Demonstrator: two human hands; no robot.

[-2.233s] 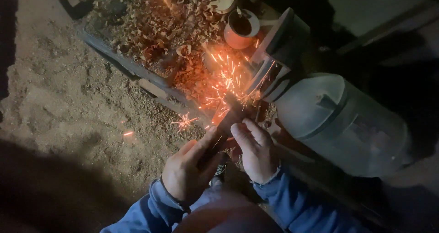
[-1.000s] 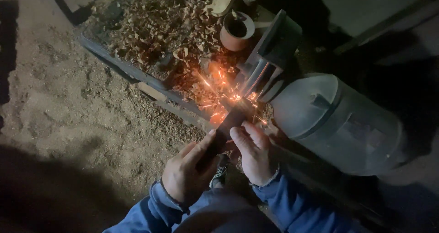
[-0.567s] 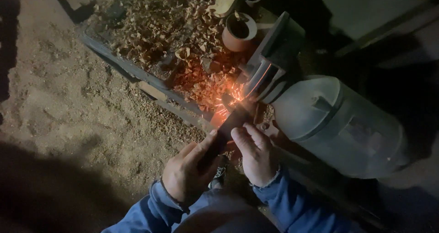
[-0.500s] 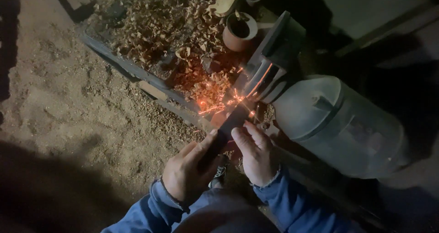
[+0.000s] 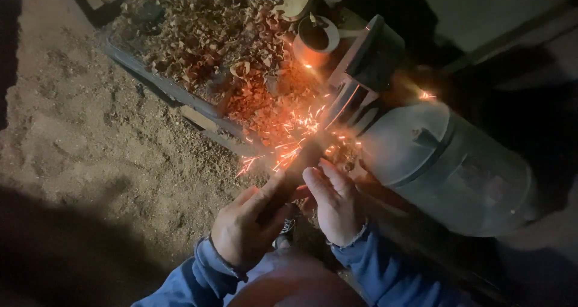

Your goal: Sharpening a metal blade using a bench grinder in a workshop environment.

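Head view, now:

**A:** Left hand (image 5: 250,226) wraps the rear of a dark metal bar (image 5: 298,165), fingers closed round it. Right hand (image 5: 334,201) lies on top further forward, fingers curled over the bar and pressing down. Bar tip sits against the grinding wheel (image 5: 346,102), just left of the big grey motor housing (image 5: 448,165).

**B:** What differs from the earlier frames?

**A:** Mostly the sparks (image 5: 289,141). Two seconds back they fan wide, up and left over the tray. About half a second back they shrink to a small glow at the wheel. Now they burst again, a dense orange spray low and left of the tip, some landing past the tray edge on the sandy floor (image 5: 90,138). One stray spark shows right of the wheel guard, above the housing.

**B:** Hands moved?

**A:** Barely. Same grip on both, same place on the bar. Bar angle looks unchanged as well.

**B:** So what does that say?

**A:** My read: contact pressure varies, tip stays on the wheel, and grinding is mid-pass. Metal is clearly coming off right now.

**B:** Surroundings?

**A:** Tray (image 5: 156,81) full of curled wood shavings (image 5: 205,36) directly behind the spark path. Blue sleeves (image 5: 385,271) low in frame. Tip shape is hidden by glare, so I cannot judge the edge.
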